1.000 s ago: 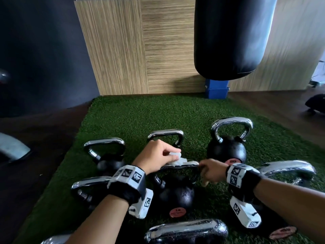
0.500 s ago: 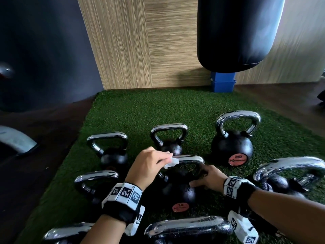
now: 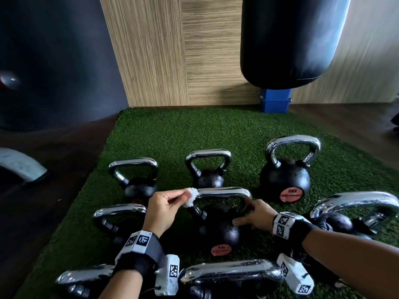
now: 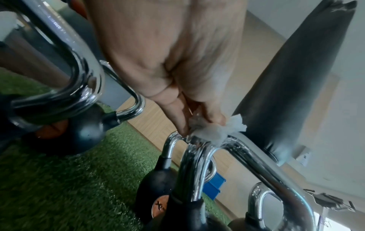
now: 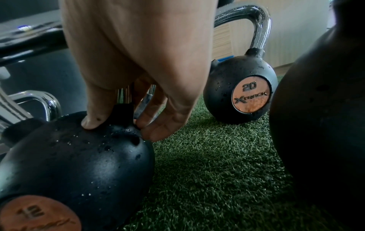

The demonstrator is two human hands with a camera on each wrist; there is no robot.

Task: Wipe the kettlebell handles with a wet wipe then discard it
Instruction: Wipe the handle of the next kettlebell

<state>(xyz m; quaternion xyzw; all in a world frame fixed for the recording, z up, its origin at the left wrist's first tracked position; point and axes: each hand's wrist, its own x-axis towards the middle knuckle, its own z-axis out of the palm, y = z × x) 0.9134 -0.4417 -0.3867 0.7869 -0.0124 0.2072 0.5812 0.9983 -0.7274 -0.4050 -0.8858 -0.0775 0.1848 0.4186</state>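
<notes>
A black 12 kg kettlebell [image 3: 218,231] with a chrome handle [image 3: 224,192] stands mid-mat among the others. My left hand [image 3: 183,196] pinches a crumpled white wet wipe [image 3: 191,197] against the left end of that handle. In the left wrist view, the wipe [image 4: 213,132] sits on the handle's top bend [image 4: 197,156], held between thumb and fingers. My right hand [image 3: 244,214] grips the right foot of the handle. The right wrist view shows its thumb [image 5: 94,120] and fingers on either side of the black post, touching the kettlebell body [image 5: 79,156].
Several other chrome-handled kettlebells crowd the green turf mat [image 3: 194,134], including a 20 kg one [image 3: 285,180] at the back right. A black punching bag [image 3: 291,39] hangs above a blue box [image 3: 275,103]. Dark floor lies to the left and a wood-panel wall behind.
My left hand has slid the wipe along the handle from its middle to the left end. My right hand has dropped from the handle's right corner to its foot.
</notes>
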